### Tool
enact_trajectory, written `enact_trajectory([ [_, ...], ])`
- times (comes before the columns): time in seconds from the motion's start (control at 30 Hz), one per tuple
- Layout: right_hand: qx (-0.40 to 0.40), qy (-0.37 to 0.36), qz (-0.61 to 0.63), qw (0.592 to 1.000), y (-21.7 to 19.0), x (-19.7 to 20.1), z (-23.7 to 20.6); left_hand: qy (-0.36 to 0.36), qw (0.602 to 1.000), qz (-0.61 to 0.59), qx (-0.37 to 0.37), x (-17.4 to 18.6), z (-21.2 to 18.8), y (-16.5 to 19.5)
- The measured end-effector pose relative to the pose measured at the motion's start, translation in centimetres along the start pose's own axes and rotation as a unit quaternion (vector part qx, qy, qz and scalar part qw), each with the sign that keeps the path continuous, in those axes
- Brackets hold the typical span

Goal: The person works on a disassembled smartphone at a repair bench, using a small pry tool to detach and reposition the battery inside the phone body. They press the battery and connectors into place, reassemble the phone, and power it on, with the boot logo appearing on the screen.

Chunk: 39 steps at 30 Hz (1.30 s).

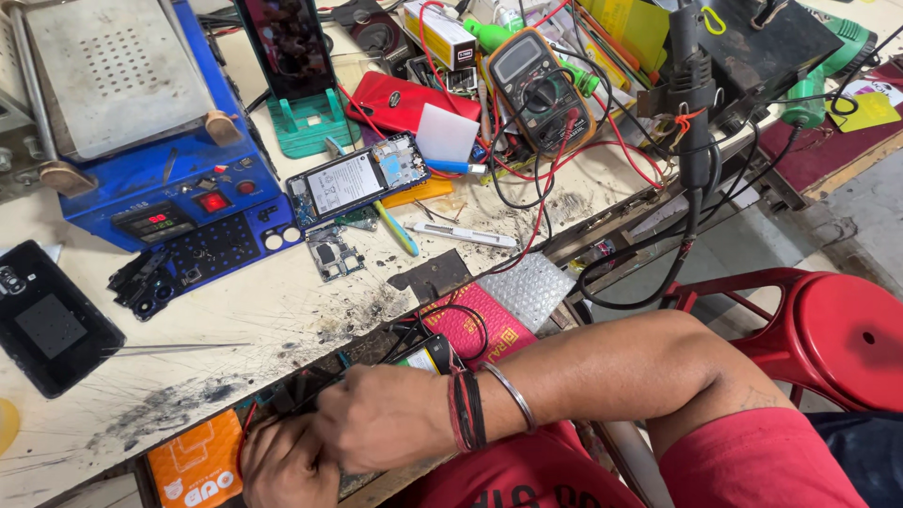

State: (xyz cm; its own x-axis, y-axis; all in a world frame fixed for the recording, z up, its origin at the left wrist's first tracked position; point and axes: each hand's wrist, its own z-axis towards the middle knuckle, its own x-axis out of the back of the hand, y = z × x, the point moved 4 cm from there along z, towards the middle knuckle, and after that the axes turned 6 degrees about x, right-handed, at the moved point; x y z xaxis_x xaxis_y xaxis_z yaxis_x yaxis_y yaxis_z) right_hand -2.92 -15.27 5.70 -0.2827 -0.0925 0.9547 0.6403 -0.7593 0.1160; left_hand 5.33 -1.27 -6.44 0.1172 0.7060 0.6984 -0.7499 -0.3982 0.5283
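My right hand (376, 423) lies knuckles up inside an open drawer under the bench, with dark bands and a metal bangle at its wrist. Its fingers curl over a dark opened phone (428, 356) whose yellow-labelled battery end pokes out to the right. My left hand (287, 466) sits just below and left of it, fingers bent and touching the same dark device; its grip is hidden. An orange packet (198, 461) and a red packet (475, 325) lie in the drawer on either side.
On the scratched bench stand a blue heating station (179, 202), another opened phone (357, 179), a black back cover (47, 325), a multimeter (538, 85) with tangled leads, and a phone on a green stand (306, 118). A red stool (828, 329) is at right.
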Motion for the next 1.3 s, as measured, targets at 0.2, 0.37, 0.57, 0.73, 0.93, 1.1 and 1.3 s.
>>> enact_trajectory([
  [0.2,-0.083,-0.024,0.102,0.991,0.9,-0.4,-0.3,-0.029,0.999,0.002,-0.017,0.0,0.2,-0.4],
  [0.37,-0.064,0.016,0.006,0.998,0.4,0.4,-0.1,-0.054,0.998,0.006,-0.035,-0.1,0.3,-0.9],
  [0.57,-0.042,0.029,0.028,0.998,0.3,0.8,-0.2,-0.056,0.997,0.009,-0.047,-0.1,0.4,-1.2],
  [0.73,-0.075,-0.03,-0.001,0.997,0.5,0.5,-0.4,-0.057,0.997,-0.011,-0.049,0.1,0.5,-0.7],
  [0.93,-0.04,-0.018,0.002,0.999,0.4,1.1,-0.6,-0.014,1.0,0.019,0.002,0.5,0.5,1.2],
  [1.1,-0.007,-0.035,0.007,0.999,0.8,2.0,-1.3,-0.002,1.0,0.014,0.008,1.5,1.8,3.3],
  [1.3,-0.038,0.016,0.044,0.998,2.0,3.8,-3.1,-0.004,1.0,0.011,0.02,2.6,2.1,5.7],
])
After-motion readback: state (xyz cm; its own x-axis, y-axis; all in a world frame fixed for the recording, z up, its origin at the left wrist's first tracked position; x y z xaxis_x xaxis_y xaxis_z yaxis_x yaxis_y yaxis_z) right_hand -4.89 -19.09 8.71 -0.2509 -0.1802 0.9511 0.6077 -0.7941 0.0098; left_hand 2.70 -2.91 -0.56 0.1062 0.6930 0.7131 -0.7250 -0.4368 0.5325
